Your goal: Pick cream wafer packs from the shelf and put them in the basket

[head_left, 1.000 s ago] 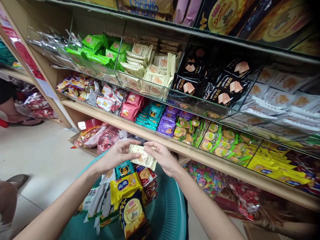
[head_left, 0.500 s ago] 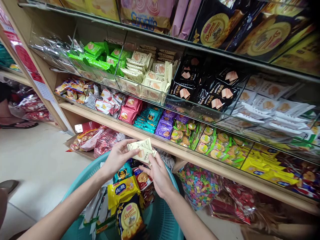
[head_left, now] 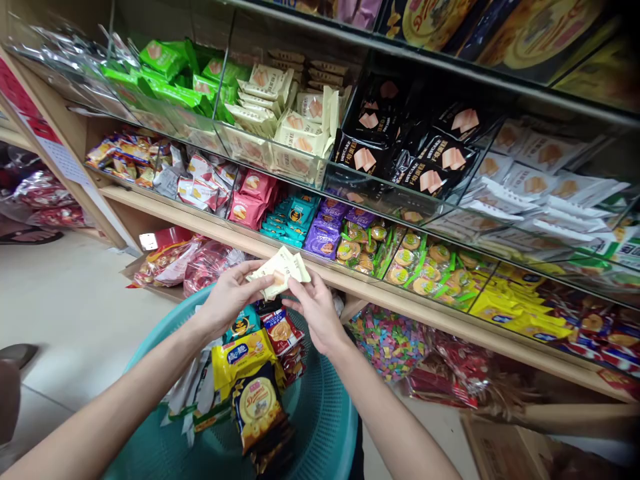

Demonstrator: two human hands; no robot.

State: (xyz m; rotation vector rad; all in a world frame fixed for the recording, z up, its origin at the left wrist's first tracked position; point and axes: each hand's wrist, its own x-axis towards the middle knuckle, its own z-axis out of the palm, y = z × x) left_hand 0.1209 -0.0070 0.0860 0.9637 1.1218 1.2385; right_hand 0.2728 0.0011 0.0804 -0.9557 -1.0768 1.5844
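Both hands hold a small stack of cream snack packets (head_left: 280,270) directly above the far rim of the teal basket (head_left: 330,427). The packets are flat, pale cream-yellow foil sachets with crimped ends; a small orange-brown picture and dark print show on the top face, too small to read. They are fanned slightly, so several edges show, and the stack tilts up toward the shelf.

The left hand (head_left: 231,297) grips the stack from the basket's left side, its fingers (head_left: 253,285) closed on the lower-left corner with the thumb on top. The right hand (head_left: 313,313) grips from the right side, its fingers (head_left: 299,288) pinched on the near edge of the stack.

Inside the basket, below the hands, lie a yellow packet (head_left: 240,357), a dark packet with a gold round label (head_left: 257,407), a red packet (head_left: 281,330) and a teal packet (head_left: 243,325).

Beyond the basket stands a wooden shelf (head_left: 350,283). A clear bin (head_left: 285,127) well above the basket holds cream packets of the same look, with green packets (head_left: 170,80) to its left and black packets (head_left: 415,150) to its right.
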